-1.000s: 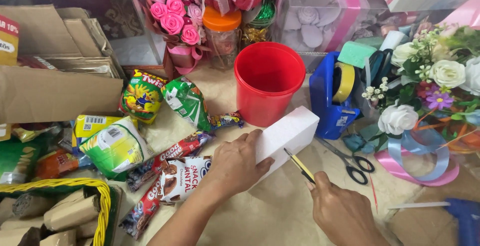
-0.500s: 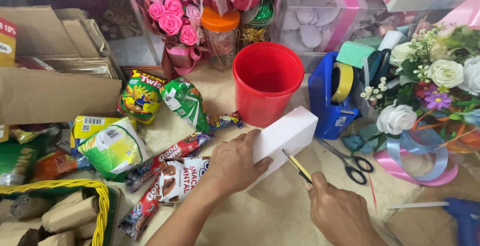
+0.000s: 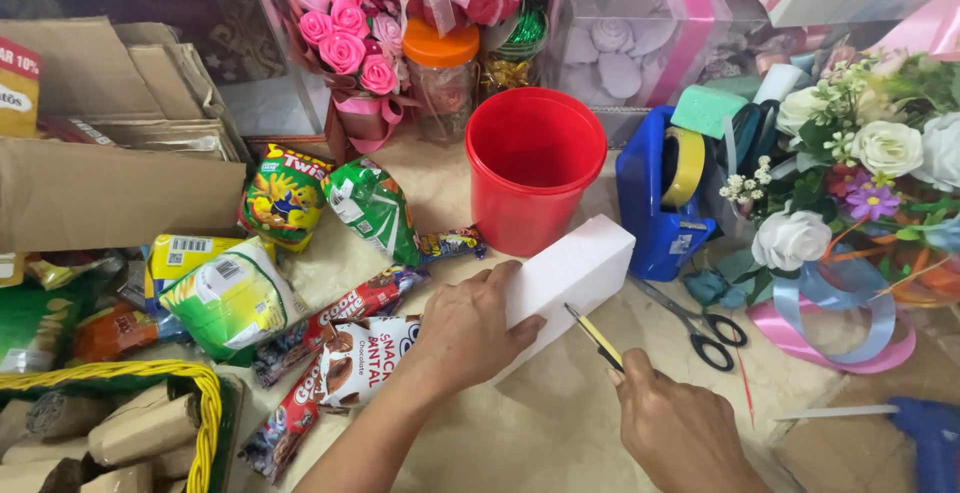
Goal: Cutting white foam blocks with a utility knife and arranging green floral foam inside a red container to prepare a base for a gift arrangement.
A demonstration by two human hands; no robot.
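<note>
Firmly curled fingers on foam block

- We see a white foam block, long and rectangular, lying flat on the beige table cover, just in front of the red bucket. Its far end points up and right; its near end is covered.
- We see a yellow utility knife, thin, its tip touching the block's long side.

The foam block lies before the bucket, snack packets to its left, scissors right (tape dispenser behind them).
</note>
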